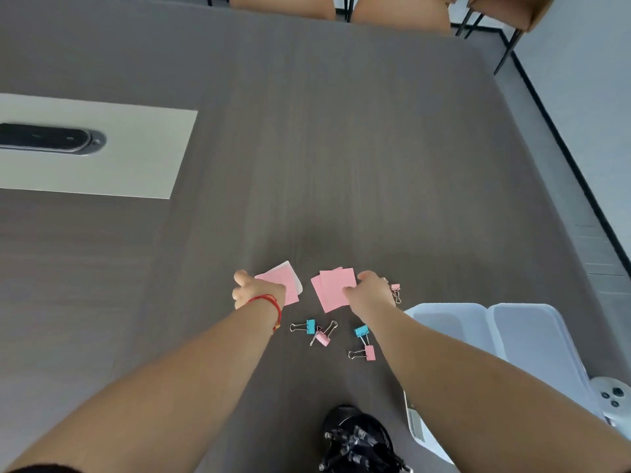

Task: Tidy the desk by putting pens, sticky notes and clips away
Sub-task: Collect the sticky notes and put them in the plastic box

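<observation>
Two small piles of pink sticky notes lie on the grey desk. My left hand (253,290), with a red string at the wrist, grips the left pile (285,280) by its left edge. My right hand (370,291) holds the right pile (332,289), thumb on top and fingers round its right edge. Closer to me lie loose binder clips: a blue one (310,326) touching a pink one (323,338), and a blue one (361,331) above a pink one (369,353). Another pink clip (395,289) sits just right of my right hand.
A black mesh pen holder (356,438) with dark pens stands at the near edge. A white plastic box (454,322) with its lid open lies on the right, a white controller (613,397) beside it. A white panel (136,158) with a cable port is at the left. Chairs stand beyond the far edge.
</observation>
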